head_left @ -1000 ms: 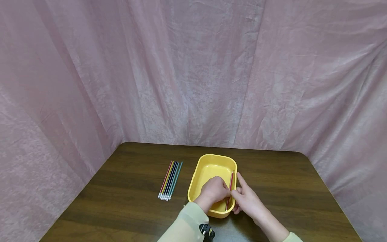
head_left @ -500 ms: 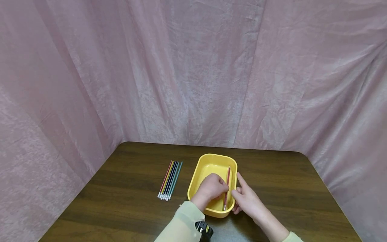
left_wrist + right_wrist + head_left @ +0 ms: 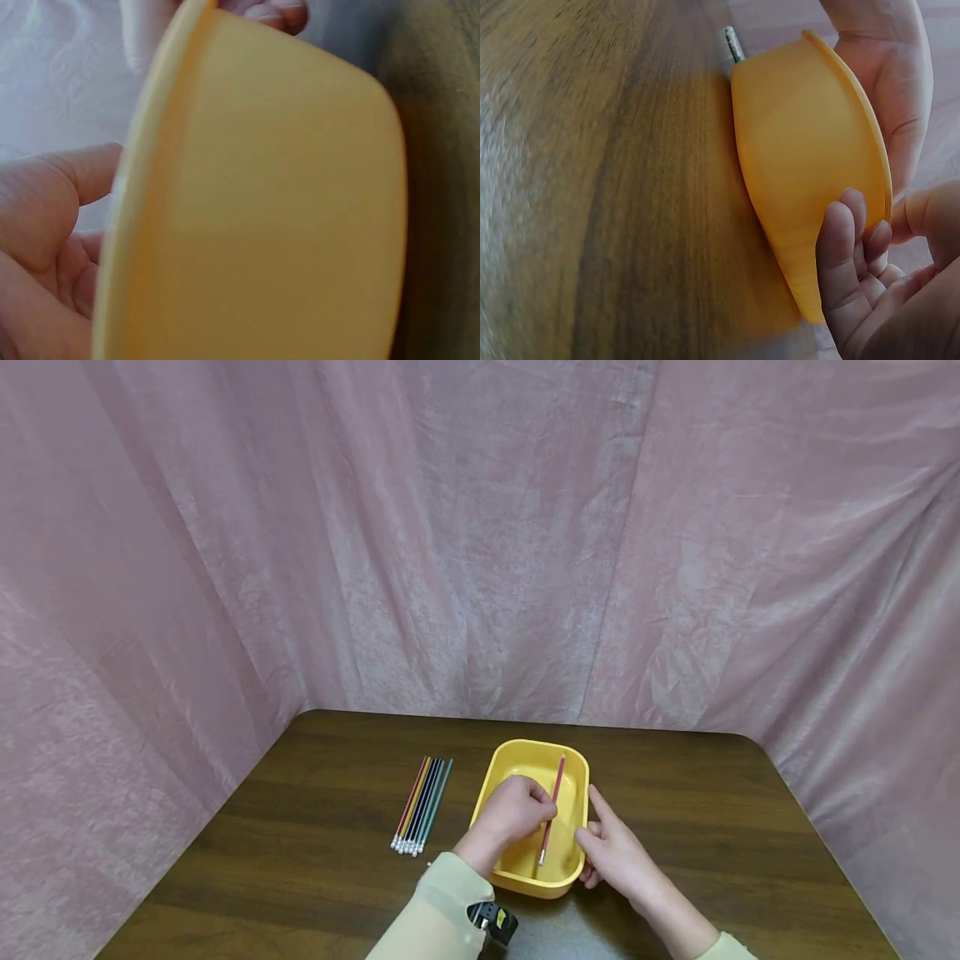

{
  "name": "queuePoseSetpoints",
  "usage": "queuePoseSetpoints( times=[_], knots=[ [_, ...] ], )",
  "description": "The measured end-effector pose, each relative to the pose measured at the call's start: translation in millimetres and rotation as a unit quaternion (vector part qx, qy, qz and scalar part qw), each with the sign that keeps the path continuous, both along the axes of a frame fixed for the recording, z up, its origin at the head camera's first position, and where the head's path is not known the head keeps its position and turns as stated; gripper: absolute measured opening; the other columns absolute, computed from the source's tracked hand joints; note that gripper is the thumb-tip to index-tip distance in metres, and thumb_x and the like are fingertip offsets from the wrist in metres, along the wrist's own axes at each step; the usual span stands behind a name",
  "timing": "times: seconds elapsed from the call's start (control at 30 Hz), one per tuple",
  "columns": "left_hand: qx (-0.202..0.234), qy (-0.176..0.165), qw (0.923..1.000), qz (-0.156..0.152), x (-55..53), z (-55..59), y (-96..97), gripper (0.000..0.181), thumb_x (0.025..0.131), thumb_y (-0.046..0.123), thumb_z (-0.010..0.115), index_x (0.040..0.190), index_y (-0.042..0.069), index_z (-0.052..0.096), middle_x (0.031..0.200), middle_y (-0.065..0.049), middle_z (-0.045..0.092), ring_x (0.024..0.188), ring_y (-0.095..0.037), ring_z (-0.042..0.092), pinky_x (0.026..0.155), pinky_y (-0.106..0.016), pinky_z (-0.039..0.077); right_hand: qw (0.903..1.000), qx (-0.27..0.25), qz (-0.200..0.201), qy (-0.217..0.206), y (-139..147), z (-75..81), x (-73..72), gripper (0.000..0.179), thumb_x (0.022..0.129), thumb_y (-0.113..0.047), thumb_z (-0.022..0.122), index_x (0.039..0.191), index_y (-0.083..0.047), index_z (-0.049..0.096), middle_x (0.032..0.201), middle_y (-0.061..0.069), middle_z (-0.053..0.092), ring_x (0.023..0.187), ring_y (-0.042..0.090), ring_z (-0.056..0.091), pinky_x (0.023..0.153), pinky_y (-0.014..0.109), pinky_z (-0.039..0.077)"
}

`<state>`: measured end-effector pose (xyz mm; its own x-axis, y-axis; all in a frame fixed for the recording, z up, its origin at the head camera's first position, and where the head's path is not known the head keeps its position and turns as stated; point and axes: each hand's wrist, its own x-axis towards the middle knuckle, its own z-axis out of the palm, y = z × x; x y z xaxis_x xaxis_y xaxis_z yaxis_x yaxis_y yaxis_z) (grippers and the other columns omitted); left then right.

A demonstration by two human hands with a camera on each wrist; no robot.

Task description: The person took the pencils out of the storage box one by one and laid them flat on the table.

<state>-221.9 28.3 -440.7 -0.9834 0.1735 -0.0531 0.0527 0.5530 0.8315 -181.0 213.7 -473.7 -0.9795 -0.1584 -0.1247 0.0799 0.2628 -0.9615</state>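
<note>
Inside a yellow plastic bin (image 3: 534, 887), my left hand (image 3: 513, 810) pinches a red pencil (image 3: 558, 778) near its middle between thumb and fingertips. The pencil slants, white eraser end toward me and tip toward the far right rim. My right hand (image 3: 621, 853) holds the bin's right side: thumb at the rim, index finger stretched forward along the wall. In the right wrist view, the right fingers (image 3: 836, 240) lie on the outer wall. The bin hides the pencil in both wrist views.
Left of the bin, several pencils (image 3: 420, 806) in red, yellow, dark and teal lie side by side, white erasers toward me. A dark wooden table (image 3: 697, 793) carries everything. Pink curtains (image 3: 480, 527) hang behind it. A small black device (image 3: 492, 920) is at the left wrist.
The left hand has moved the red pencil from beside the bin's right wall leftward, toward the middle and slightly away from me. The right hand has stayed at the bin's right side.
</note>
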Motion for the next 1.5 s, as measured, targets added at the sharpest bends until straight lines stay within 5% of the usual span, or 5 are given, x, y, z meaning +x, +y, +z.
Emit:
queuePoseSetpoints(
  times=[0.23, 0.6, 1.0, 1.5],
  knots=[
    [-0.001, -0.011, 0.9999, 0.003, -1.0, 11.5, -7.5, 0.012, 0.093, 0.008, 0.077, 0.081, 0.010, 0.073, 0.071, 0.001, 0.063, 0.060, -0.012, 0.055, 0.055, -0.026, 0.045, 1.0000, 0.002, 0.000, 0.001, 0.6, -0.3, -2.1, 0.093, 0.097, -0.002, 0.056, 0.175, -0.002, 0.007, 0.081, 0.017, 0.066, 0.056, 0.025, 0.062, 0.049, 0.035, 0.056],
    [-0.014, 0.017, 0.9998, 0.002, -1.7, 22.9, -23.8, 0.010, 0.093, 0.009, 0.076, 0.083, 0.011, 0.074, 0.068, 0.001, 0.064, 0.060, -0.012, 0.058, 0.055, -0.026, 0.046, 1.0000, 0.005, -0.002, -0.003, 2.5, -0.2, -0.6, 0.093, 0.097, -0.002, 0.056, 0.176, -0.003, 0.007, 0.081, 0.017, 0.065, 0.055, 0.025, 0.063, 0.050, 0.035, 0.056],
    [0.015, 0.021, 0.9995, 0.021, -3.2, 31.0, -46.2, 0.006, 0.095, 0.009, 0.076, 0.090, 0.006, 0.074, 0.076, 0.000, 0.067, 0.063, -0.014, 0.060, 0.058, -0.027, 0.048, 0.9999, 0.010, -0.002, -0.004, 4.0, -0.2, 0.5, 0.092, 0.098, -0.002, 0.056, 0.176, -0.003, 0.008, 0.082, 0.016, 0.065, 0.056, 0.025, 0.062, 0.050, 0.035, 0.056],
    [0.048, 0.018, 0.9979, 0.039, -9.2, 35.6, -97.1, 0.005, 0.098, 0.005, 0.072, 0.095, 0.001, 0.073, 0.076, -0.005, 0.068, 0.062, -0.017, 0.060, 0.059, -0.031, 0.051, 0.9999, 0.016, -0.004, -0.001, 7.8, -1.2, 0.3, 0.090, 0.099, -0.003, 0.057, 0.175, -0.001, 0.009, 0.081, 0.015, 0.063, 0.058, 0.026, 0.062, 0.050, 0.036, 0.056]
  ],
)
